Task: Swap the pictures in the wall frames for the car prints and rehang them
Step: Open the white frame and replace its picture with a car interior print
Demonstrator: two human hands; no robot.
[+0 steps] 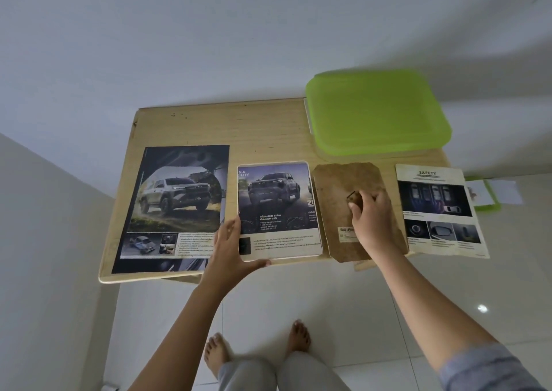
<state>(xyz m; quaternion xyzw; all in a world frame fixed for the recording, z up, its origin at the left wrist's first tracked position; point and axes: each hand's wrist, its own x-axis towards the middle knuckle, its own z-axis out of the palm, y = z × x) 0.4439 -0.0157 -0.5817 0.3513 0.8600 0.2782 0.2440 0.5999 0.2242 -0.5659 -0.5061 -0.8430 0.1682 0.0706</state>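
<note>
A white picture frame lies flat on the wooden table with a car print showing inside it. My left hand grips the frame's lower left corner. Right of the frame lies the brown backing board. My right hand rests on the board, fingertips pinching its small dark tab. A large car print lies at the left of the table. Another car print headed SAFETY lies at the right.
A green-lidded plastic box stands at the table's back right. A green-edged item with paper lies past the table's right edge. A white wall is behind, a tiled floor below with my bare feet.
</note>
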